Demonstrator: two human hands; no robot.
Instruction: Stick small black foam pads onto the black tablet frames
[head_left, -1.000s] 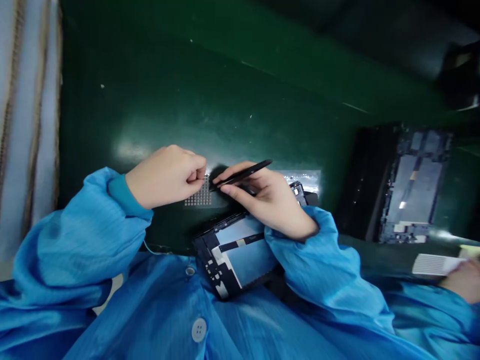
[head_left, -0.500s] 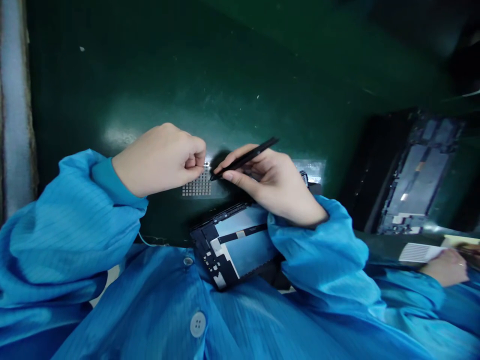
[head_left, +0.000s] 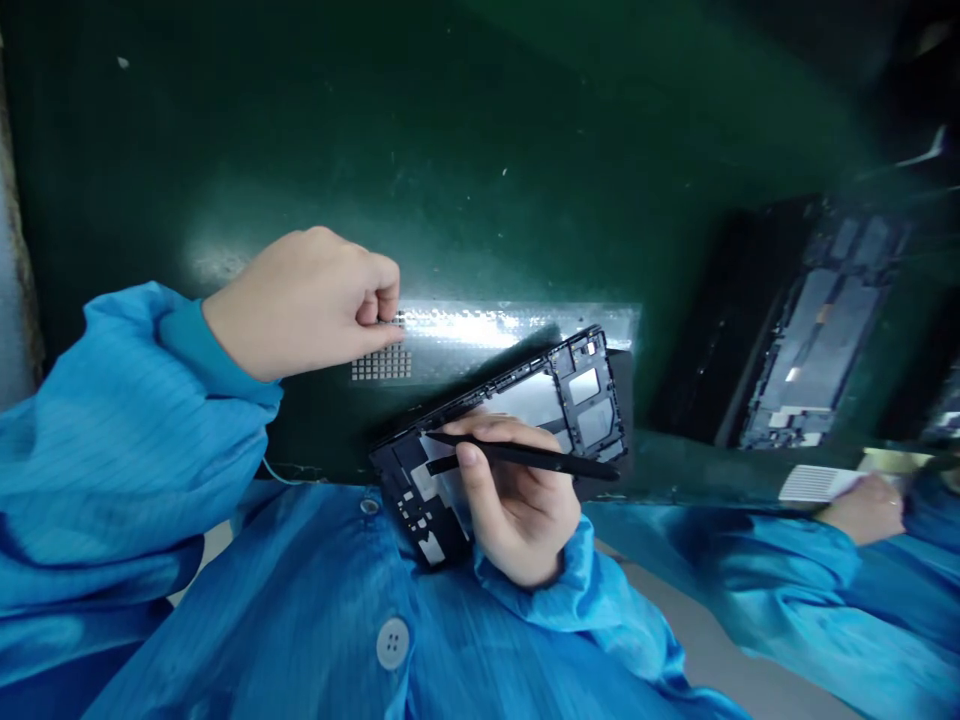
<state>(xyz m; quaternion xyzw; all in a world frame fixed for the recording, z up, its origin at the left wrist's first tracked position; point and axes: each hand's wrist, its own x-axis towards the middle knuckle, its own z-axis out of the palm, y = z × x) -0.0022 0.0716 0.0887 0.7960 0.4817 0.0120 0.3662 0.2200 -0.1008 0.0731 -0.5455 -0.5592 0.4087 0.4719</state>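
My left hand [head_left: 311,305] is closed, thumb and forefinger pinched at a clear plastic sheet [head_left: 442,372]. Rows of small grey square pads [head_left: 382,364] cover the sheet's left end, partly under my fingers. In my right hand [head_left: 525,500] are slim black tweezers [head_left: 547,458], gripped between thumb and fingers, their tip pointing left. That tip is over the left part of a black phone-like frame [head_left: 596,385] with a silvery inner plate. The frame lies tilted at the table edge, close to my body. Anything at the tip is too small to make out.
On the right of the green table [head_left: 360,150] stands a stack of similar black frames [head_left: 817,330]. A co-worker's hand [head_left: 866,510] at the far right is by a white striped sheet [head_left: 814,483]. A dark block [head_left: 621,370] sits under the frame's right end.
My right hand has moved from the pads down to the frame with the tweezers, uncovering the clear sheet's middle. The left hand keeps its pinch at the sheet. The whole view has shifted slightly.
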